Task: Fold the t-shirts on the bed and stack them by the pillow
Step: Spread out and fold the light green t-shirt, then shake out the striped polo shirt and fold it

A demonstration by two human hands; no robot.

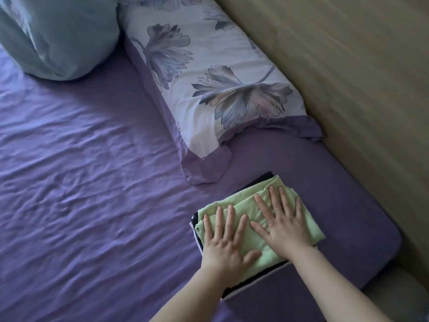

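Head view: 2 hands, left hand (221, 246) and right hand (282, 225), press green t-shirt (249, 231).

No text, label or number can be read anywhere. The bedding and folded clothes carry no legible writing

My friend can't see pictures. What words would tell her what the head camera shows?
Two open hands, left hand and right hand, press flat on a folded light green t-shirt topping a small stack of darker folded clothes. The stack sits on a purple bed sheet just below a flowered pillow, near a blue-green pillow.
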